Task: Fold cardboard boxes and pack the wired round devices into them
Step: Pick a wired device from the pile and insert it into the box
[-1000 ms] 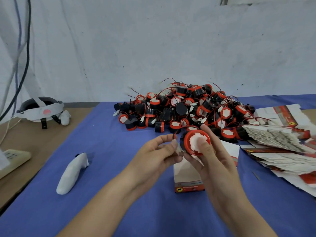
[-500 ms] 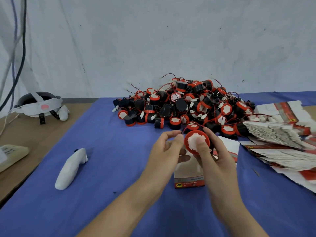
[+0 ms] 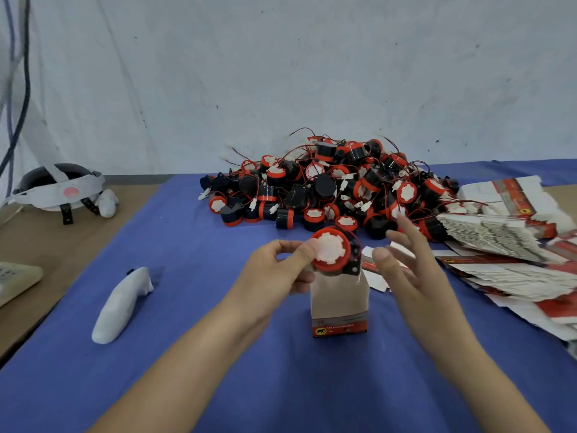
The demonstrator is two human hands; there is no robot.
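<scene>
1. Head view: left hand (image 3: 274, 270) pinches one round device (image 3: 331, 251) by its edge, red-and-white face toward the camera, at the open top of the upright cardboard box (image 3: 338, 304).
2. Right hand (image 3: 406, 264) is spread and motion-blurred, just right of the device, holding nothing.
3. The box stands on the blue cloth (image 3: 187, 245). The device pile (image 3: 327, 185) lies behind it and the flat cartons (image 3: 493, 235) to the right.
4. A white controller (image 3: 120, 304) lies on the cloth at left.
</scene>
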